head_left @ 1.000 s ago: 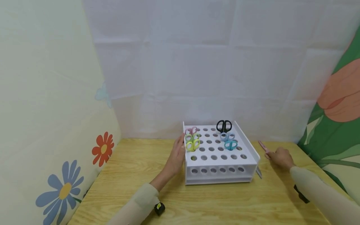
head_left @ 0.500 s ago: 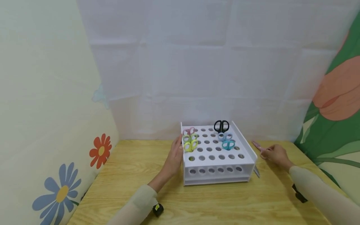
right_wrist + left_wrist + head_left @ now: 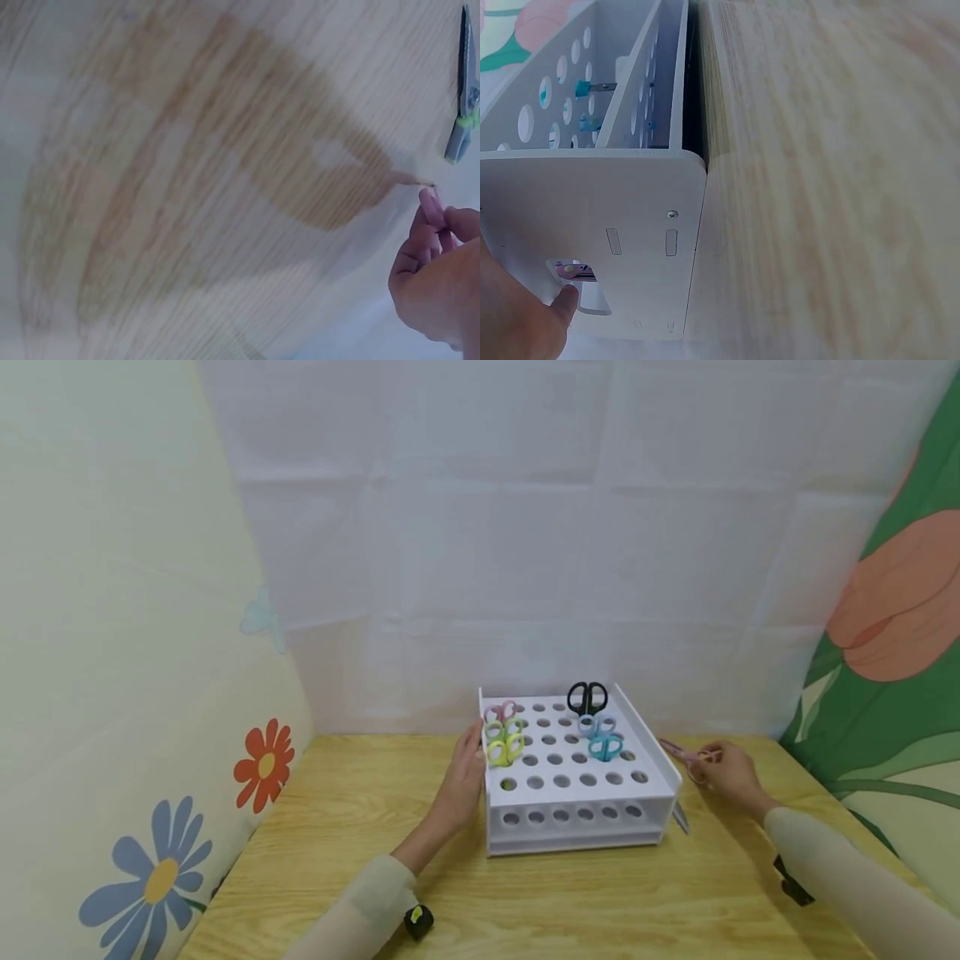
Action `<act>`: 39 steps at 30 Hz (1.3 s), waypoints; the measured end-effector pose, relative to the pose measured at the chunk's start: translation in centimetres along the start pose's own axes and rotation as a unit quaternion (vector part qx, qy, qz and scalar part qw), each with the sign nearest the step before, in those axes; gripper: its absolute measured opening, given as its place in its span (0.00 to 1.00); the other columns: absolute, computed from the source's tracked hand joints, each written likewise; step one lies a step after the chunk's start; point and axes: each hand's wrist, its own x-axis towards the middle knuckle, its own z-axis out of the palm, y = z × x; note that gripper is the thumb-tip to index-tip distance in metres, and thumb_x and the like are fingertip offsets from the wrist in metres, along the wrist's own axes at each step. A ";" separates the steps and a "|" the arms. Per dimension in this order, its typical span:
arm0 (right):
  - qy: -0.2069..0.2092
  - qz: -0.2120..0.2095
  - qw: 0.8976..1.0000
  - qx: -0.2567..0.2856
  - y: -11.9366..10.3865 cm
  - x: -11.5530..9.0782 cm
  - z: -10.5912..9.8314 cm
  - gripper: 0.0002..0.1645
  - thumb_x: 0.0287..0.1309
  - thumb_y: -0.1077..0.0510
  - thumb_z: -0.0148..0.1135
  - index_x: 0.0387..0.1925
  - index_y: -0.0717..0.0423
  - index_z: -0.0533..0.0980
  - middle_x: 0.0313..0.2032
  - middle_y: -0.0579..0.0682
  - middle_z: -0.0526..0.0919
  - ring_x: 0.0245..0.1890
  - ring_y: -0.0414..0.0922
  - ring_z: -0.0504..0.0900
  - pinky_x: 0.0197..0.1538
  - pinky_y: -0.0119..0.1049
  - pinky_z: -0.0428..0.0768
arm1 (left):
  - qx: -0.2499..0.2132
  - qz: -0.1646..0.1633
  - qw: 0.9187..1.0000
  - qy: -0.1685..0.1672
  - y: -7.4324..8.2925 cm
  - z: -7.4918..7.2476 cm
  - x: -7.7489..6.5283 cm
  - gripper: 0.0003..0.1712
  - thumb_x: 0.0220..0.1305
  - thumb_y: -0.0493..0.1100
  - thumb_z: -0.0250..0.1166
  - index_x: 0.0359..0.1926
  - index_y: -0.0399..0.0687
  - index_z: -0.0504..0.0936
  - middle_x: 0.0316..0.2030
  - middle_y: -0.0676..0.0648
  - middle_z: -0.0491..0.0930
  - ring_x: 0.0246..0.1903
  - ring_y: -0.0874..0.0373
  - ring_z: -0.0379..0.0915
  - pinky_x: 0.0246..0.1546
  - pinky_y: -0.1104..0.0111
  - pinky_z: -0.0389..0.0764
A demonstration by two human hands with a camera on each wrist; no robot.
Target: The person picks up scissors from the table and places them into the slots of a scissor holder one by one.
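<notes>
A white rack (image 3: 558, 789) with rows of round holes stands on the table. My left hand (image 3: 459, 785) lies along its left side wall, fingers extended, with a fingertip (image 3: 566, 300) at the cutout in that panel. Handles stick up from the holes: pink (image 3: 500, 712), green (image 3: 503, 729) and yellow scissors (image 3: 506, 749) at the left; black (image 3: 587, 697), light blue (image 3: 596, 724) and teal scissors (image 3: 605, 746) towards the right. Right of the rack, my right hand (image 3: 731, 774) pinches pink scissors (image 3: 681, 753) by a handle loop, blades pointing at the rack.
Grey-and-green scissors (image 3: 463, 97) lie on the wooden table (image 3: 585, 902) close to the rack's right side, mostly hidden by it in the head view. A white cloth (image 3: 450, 543) hangs behind, with flower-printed panels (image 3: 161, 693) at the sides.
My right hand has raised the pink scissors from the table and brought them left, nearer the rack. The left hand keeps its place on the rack; the head view has shifted slightly.
</notes>
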 end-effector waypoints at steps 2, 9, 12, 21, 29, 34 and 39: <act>0.007 -0.009 1.000 0.000 -0.1 0.0 0.0 0.22 0.65 0.62 0.64 0.52 0.77 0.72 0.39 0.67 0.78 0.38 0.58 0.77 0.33 0.42 0.79 | 0.003 -0.004 1.000 0.000 0.0 0.0 -0.1 0.33 0.83 0.49 0.38 0.81 0.41 0.49 0.77 0.35 0.49 0.75 0.40 0.46 0.72 0.45 0.50; 0.038 -0.051 0.998 -0.017 -0.1 0.4 -0.2 0.21 0.67 0.60 0.65 0.52 0.75 0.73 0.39 0.67 0.79 0.38 0.58 0.78 0.34 0.40 0.77 | 0.002 0.002 1.000 0.006 -0.1 0.1 -0.1 0.32 0.83 0.48 0.38 0.80 0.40 0.50 0.76 0.35 0.51 0.74 0.40 0.47 0.72 0.46 0.50; 0.054 -0.067 0.996 -0.017 -0.4 0.4 -0.5 0.22 0.67 0.59 0.65 0.52 0.75 0.73 0.39 0.68 0.80 0.38 0.59 0.78 0.35 0.41 0.77 | 0.002 0.008 1.000 0.009 -0.1 0.1 0.1 0.32 0.82 0.47 0.38 0.80 0.38 0.50 0.76 0.35 0.51 0.74 0.40 0.48 0.72 0.45 0.50; 0.083 -0.076 0.994 0.001 -1.2 0.1 -1.4 0.22 0.69 0.58 0.65 0.51 0.76 0.75 0.45 0.72 0.81 0.43 0.63 0.80 0.36 0.35 0.80 | -0.002 0.008 1.000 0.008 -0.3 0.1 0.2 0.33 0.83 0.48 0.38 0.80 0.39 0.49 0.76 0.36 0.51 0.74 0.40 0.47 0.72 0.45 0.50; 0.097 -0.096 0.991 0.000 -1.4 -0.4 -1.8 0.22 0.70 0.56 0.64 0.51 0.75 0.76 0.47 0.73 0.81 0.46 0.66 0.80 0.45 0.54 0.83 | -0.001 -0.002 1.000 0.009 -0.2 0.3 0.0 0.32 0.83 0.46 0.39 0.80 0.38 0.50 0.76 0.36 0.51 0.74 0.41 0.48 0.72 0.46 0.51; 0.100 -0.091 0.991 0.007 -1.9 -0.6 -2.0 0.21 0.70 0.56 0.64 0.52 0.72 0.77 0.48 0.71 0.81 0.47 0.64 0.81 0.45 0.51 0.84 | -0.003 -0.007 1.000 0.010 -0.1 0.3 0.0 0.32 0.83 0.47 0.39 0.80 0.39 0.50 0.77 0.37 0.51 0.75 0.42 0.48 0.72 0.47 0.51; 0.101 -0.091 0.991 0.010 -2.9 -0.9 -2.2 0.20 0.70 0.56 0.64 0.52 0.70 0.78 0.48 0.70 0.82 0.47 0.63 0.81 0.44 0.50 0.84 | -0.007 -0.008 1.000 0.012 -0.2 0.3 0.1 0.32 0.82 0.46 0.39 0.80 0.39 0.50 0.76 0.36 0.51 0.74 0.41 0.48 0.72 0.47 0.51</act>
